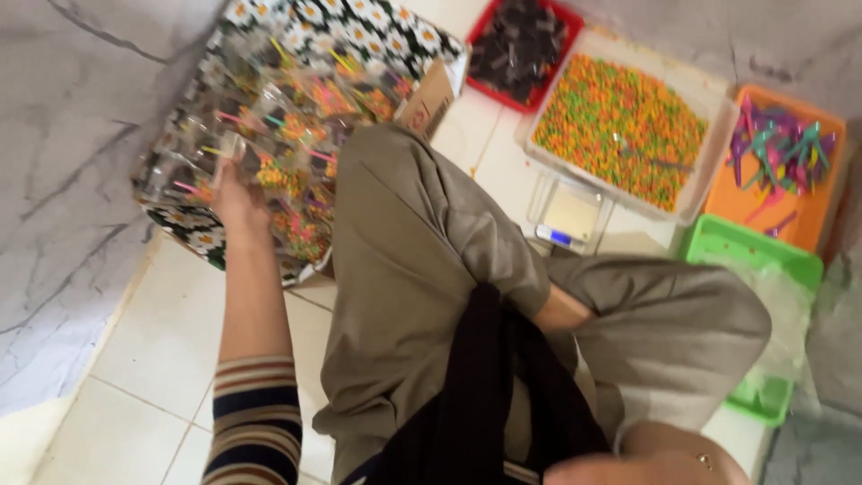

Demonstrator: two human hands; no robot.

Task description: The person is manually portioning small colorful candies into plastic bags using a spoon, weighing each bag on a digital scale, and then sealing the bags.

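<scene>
Clear packets (285, 148) of colourful candy fill a daisy-print box (359, 27) at ten o'clock on the tiled floor. Left hand (235, 193) rests on them, grip unclear. Right hand (646, 462), six o'clock, lies loosely curled, empty.

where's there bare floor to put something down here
Bare tile lies left of the left hand and its striped sleeve, between the marble wall and the knee. A smaller patch sits between the flowered box and the red tray. The right side is crowded with trays.
</scene>
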